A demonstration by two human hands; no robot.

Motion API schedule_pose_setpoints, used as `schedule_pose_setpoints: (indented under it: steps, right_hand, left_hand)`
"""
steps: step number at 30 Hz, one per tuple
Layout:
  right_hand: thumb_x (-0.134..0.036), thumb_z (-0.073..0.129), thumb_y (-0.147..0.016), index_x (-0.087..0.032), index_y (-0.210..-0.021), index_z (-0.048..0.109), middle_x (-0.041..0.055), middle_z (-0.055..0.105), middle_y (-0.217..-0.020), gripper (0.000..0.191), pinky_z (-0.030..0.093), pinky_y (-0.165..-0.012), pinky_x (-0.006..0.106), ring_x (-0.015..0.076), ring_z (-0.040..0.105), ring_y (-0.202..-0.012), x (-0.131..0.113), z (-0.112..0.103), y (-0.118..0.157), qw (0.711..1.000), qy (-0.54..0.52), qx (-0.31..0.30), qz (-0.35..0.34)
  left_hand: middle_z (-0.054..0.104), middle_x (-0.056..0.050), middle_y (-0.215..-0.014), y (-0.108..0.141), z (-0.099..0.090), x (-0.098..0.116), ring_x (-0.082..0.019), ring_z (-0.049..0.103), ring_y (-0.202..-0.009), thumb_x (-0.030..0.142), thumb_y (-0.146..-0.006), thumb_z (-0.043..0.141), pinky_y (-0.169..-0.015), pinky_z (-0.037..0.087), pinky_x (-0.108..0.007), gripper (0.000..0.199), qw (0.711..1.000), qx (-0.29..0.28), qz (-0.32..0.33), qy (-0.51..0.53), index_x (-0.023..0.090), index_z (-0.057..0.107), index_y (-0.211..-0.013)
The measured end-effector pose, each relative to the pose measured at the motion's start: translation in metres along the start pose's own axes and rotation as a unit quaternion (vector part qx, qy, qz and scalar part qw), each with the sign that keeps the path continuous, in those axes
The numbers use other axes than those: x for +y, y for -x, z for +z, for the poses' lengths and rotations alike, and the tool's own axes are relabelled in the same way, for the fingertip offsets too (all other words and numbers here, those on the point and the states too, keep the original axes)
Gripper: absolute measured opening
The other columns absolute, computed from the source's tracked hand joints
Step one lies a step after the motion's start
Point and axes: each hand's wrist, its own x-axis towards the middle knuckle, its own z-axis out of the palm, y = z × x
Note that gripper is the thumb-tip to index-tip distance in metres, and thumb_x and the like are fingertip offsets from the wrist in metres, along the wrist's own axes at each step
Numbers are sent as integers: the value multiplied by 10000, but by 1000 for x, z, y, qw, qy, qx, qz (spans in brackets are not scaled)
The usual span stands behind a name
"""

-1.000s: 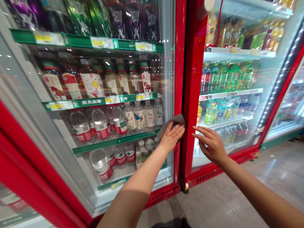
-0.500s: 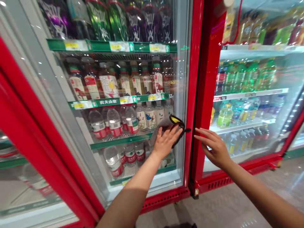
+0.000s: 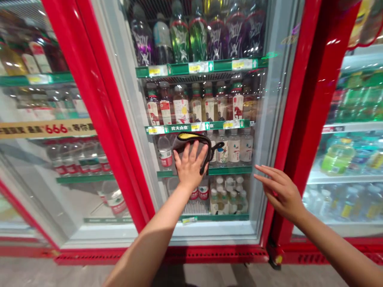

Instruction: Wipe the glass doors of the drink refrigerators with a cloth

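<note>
Under the spread fingers of my left hand (image 3: 191, 165) is a folded grey cleaning cloth (image 3: 179, 149) with black edging, a yellow inner side and a black loop. The hand holds it flat against the glass door (image 3: 260, 139) of a red-framed drink cooler. The palm hides the middle of the cloth. My right hand (image 3: 279, 191) hovers near the door's right side, fingers extended and slightly apart, with nothing in it. Behind the glass stand several water bottles (image 3: 164, 153) and label-fronted juice bottles (image 3: 181, 105).
Large soda bottles (image 3: 197, 38) fill the upper shelf. Another red-framed cooler (image 3: 116, 119) adjoins on the left, bearing a printed strip (image 3: 44, 128). On the right stands a further cooler (image 3: 314, 123) with green drinks. Grey floor (image 3: 89, 277) runs below.
My left hand has slid the cloth leftward across the glass, from near the right frame to the left-centre of the door. The view has turned left. My right hand remains raised and empty.
</note>
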Motion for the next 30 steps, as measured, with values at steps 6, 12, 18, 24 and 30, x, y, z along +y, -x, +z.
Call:
schedule_pose_setpoints:
  steps: [6, 12, 18, 24, 30]
  right_hand:
    - [-101, 510, -898, -272, -1352, 592, 93, 594, -1443, 493, 542, -1006, 506, 282, 563, -1316, -32, 38, 1, 998, -25, -49, -29]
    - [-95, 501, -907, -268, -1365, 573, 105, 564, -1472, 495, 530, -1012, 529, 289, 538, -1338, -47, 46, -15, 995, -31, -73, -64]
    - [-114, 528, -913, -280, -1418, 535, 117, 484, -1542, 532, 516, -1018, 539, 312, 510, -1367, -65, 68, -39, 995, -41, -41, -80]
    - [-116, 565, -899, -321, -1481, 478, 95, 436, -1582, 624, 444, -1099, 578, 327, 474, -1405, -74, 93, -64, 992, -11, 0, -128]
    - [-114, 595, -890, -372, -1492, 460, 62, 389, -1613, 669, 319, -1174, 653, 346, 406, -1455, -83, 119, -92, 992, -3, 70, -104]
  left_hand:
    - [583, 18, -1472, 131, 30, -13, -178, 514, -1361, 189, -967, 508, -1284, 35, -503, 630, 970, -115, 203, 61, 437, 363, -1527]
    - [664, 125, -1350, 157, 3, -68, -51, 566, -1275, 99, -949, 470, -1282, 62, -370, 668, 960, -154, 227, 60, 523, 411, -1462]
    - [275, -113, -1662, 86, -9, -61, -338, 187, -1552, 308, -912, 614, -1223, 109, -674, 729, 982, -21, -183, -49, 278, 314, -1576]
    - [450, -61, -1580, 163, 8, -44, -303, 374, -1483, 227, -826, 709, -1222, 212, -637, 733, 986, -47, -160, 12, 382, 449, -1493]
    - [618, -84, -1427, 187, -23, -31, -249, 504, -1395, 263, -933, 550, -1202, 350, -472, 414, 840, 140, -435, 293, 277, 641, -1337]
